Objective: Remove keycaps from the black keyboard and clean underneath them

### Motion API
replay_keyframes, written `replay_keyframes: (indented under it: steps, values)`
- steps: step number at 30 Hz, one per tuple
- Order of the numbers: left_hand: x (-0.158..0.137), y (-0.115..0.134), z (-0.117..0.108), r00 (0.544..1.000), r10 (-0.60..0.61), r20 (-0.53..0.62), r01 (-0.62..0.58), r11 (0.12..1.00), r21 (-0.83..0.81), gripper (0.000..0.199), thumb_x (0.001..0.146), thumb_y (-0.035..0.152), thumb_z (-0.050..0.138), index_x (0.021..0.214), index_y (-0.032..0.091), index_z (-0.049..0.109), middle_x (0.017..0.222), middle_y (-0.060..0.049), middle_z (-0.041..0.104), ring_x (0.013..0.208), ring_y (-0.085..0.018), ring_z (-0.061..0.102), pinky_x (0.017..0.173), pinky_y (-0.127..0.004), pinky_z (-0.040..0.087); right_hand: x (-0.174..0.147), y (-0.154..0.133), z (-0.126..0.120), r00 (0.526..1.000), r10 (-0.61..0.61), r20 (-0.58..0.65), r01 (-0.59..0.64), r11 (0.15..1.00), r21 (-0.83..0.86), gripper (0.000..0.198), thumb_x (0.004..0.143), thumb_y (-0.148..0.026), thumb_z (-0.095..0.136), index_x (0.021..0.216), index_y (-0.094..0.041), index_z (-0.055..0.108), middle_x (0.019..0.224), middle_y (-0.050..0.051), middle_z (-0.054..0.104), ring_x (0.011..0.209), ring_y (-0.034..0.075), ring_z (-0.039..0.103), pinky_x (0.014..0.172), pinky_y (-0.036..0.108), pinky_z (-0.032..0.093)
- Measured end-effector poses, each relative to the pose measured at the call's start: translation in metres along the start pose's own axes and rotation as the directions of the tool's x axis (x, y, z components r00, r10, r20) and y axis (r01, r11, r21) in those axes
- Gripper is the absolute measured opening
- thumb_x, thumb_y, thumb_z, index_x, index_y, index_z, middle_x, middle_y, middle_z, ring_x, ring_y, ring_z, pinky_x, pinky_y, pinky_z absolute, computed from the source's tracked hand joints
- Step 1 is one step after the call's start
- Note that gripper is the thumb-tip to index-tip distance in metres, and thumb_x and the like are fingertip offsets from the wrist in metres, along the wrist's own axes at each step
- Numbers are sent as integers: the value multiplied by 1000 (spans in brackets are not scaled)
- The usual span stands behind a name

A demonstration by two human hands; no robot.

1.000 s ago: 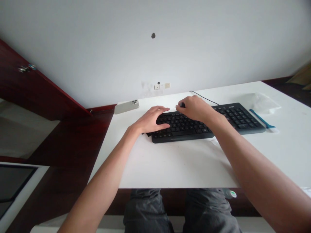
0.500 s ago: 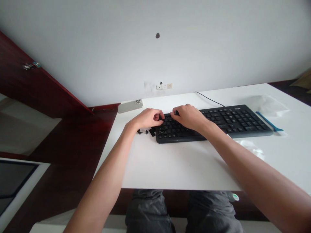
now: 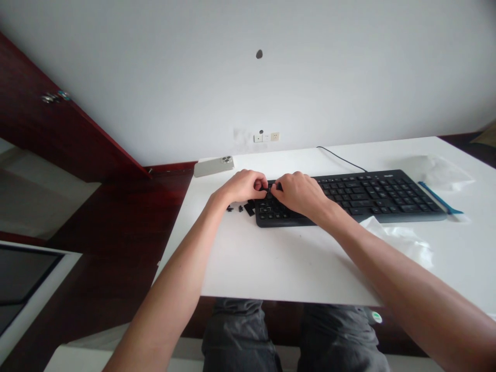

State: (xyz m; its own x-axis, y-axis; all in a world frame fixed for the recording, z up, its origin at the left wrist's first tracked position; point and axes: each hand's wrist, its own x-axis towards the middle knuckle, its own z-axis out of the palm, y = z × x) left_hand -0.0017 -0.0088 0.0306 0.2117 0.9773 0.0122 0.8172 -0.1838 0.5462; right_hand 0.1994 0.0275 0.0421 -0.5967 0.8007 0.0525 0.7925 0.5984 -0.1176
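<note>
A black keyboard [image 3: 360,192] lies on the white table. My left hand [image 3: 246,185] is curled over its upper left corner, thumb and forefinger nearly meeting at the keys; whatever is between them is too small to make out. Close beside it, my right hand [image 3: 301,192] rests over the left part of the keyboard with its thumb and forefinger pinched around a small black piece, mostly hidden. Loose black keycaps [image 3: 250,207] and other tiny black parts [image 3: 241,208] lie on the table by the keyboard's left end. One light-marked key spot [image 3: 265,210] shows near the lower left corner.
Left at the back is a phone [image 3: 214,166], camera side up. A blue brush-like tool [image 3: 437,196] and a clear plastic bag [image 3: 442,171] are right of the keyboard. Crumpled white plastic [image 3: 403,240] lies in front of it. The cable [image 3: 341,157] runs toward the wall.
The view has shifted slightly, moving the table right in the picture. My right hand has come lower and closer to the left hand, its fingertips now down at the keys.
</note>
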Motion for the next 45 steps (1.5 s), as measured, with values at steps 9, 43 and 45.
replay_keyframes:
  steps: [9, 43, 45]
  values:
    - [3, -5, 3, 1000, 26, 1, -26, 998, -62, 7, 75, 23, 70, 82, 22, 74, 71, 2, 63, 63, -13, 50, 61, -30, 34, -6, -22, 3, 999, 51, -15, -52, 991, -121, 44, 106, -33, 42, 104, -11, 80, 93, 24, 77, 90, 36, 76, 65, 34, 43]
    - [-4, 21, 4, 999, 22, 26, -27, 982, 187, 12, 86, 34, 67, 94, 25, 66, 82, -1, 68, 70, -19, 60, 62, -33, 36, 10, -2, 1, 996, 24, 87, -34, 993, 117, 41, 105, -38, 47, 99, -15, 80, 94, 19, 79, 83, 30, 72, 64, 34, 39]
    - [-1, 27, 14, 999, 29, -36, -19, 967, 253, 12, 89, 35, 64, 95, 25, 65, 87, -3, 73, 74, -21, 64, 64, -33, 37, 10, -2, 1, 998, 8, 67, -15, 994, 107, 40, 104, -34, 47, 94, -13, 79, 88, 19, 78, 77, 28, 71, 62, 34, 36]
